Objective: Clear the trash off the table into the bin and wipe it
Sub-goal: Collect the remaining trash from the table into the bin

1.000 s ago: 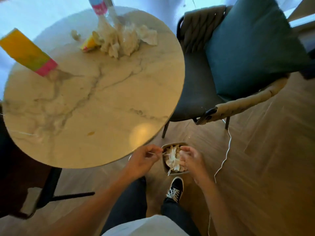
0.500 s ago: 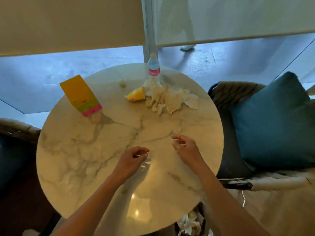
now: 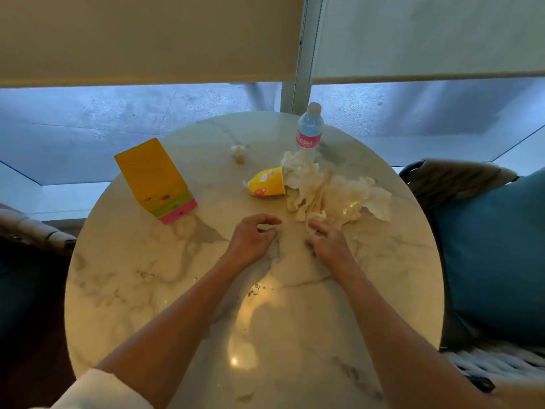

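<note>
We are reaching with both hands across the round marble table (image 3: pixel 124 278) toward the trash heap. Our left hand (image 3: pixel 253 240) is curling its fingers loosely, and something small and pale may be sitting between thumb and forefinger, though we cannot tell whether it is gripping anything. Our right hand (image 3: pixel 326 242) is lying with fingers bent, its fingertips touching the near edge of the crumpled napkins (image 3: pixel 339 196); it is not yet closing on them.

Just beyond the left hand, a tipped yellow paper cup (image 3: pixel 267 184) is lying on its side against the napkins. Past the right hand's fingertips a wooden utensil (image 3: pixel 320 187) is resting in the pile, and farther still a water bottle (image 3: pixel 308 128) is standing upright, touching the far napkins. Well off to the left of the left hand a yellow carton (image 3: pixel 153 178) is leaning, and a small wad (image 3: pixel 238 151) is sitting beyond the cup.

The bin is out of view. In our judgement, dragging the napkins could topple the bottle, roll the cup away, or shed the utensil and loose scraps.
</note>
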Tool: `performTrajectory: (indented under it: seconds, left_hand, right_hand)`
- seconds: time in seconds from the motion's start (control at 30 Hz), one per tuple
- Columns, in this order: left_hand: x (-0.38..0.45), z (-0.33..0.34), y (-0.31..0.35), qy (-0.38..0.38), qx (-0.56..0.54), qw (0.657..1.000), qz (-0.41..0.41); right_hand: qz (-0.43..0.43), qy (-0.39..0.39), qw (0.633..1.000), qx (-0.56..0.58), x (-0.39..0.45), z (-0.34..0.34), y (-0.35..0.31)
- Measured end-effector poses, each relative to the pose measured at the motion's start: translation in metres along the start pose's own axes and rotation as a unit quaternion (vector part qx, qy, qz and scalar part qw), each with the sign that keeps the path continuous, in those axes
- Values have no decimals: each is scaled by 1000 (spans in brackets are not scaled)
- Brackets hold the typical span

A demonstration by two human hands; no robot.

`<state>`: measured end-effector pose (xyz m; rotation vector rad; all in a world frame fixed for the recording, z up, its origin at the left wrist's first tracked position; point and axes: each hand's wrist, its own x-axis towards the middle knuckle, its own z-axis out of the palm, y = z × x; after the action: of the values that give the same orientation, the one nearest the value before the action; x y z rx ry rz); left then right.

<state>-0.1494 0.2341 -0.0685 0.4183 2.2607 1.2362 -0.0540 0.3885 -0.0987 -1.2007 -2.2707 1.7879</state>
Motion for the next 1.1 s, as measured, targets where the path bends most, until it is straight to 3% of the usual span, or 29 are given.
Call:
performTrajectory:
  seconds: [0.23, 0.37, 0.53, 0.7, 0.8, 0.87, 1.1]
  left_hand:
    - [49, 38, 33, -23, 48, 995, 79]
    - [62, 58, 32, 14, 101, 991, 86]
    - [66, 63, 25, 45, 116, 989, 80]
    - [49, 48, 34, 82, 14, 995, 63]
    - [26, 32, 31, 88, -34, 994, 52]
    - [5, 19, 29, 72, -48, 995, 47]
    - [-66, -11, 13, 42, -25, 999, 12]
  right_hand:
    - [50, 27, 989, 137, -73, -3, 12]
    - [58, 50, 986, 150, -104, -7, 20]
    - [52, 98, 993, 43, -111, -14, 32]
    - [-21, 18, 985, -170, -100, -15, 32]
    - [-24, -46, 966, -254, -95, -6, 33]
    - [-37, -49, 953, -298, -93, -1, 34]
    - [-93, 35, 951, -292, -97, 5, 47]
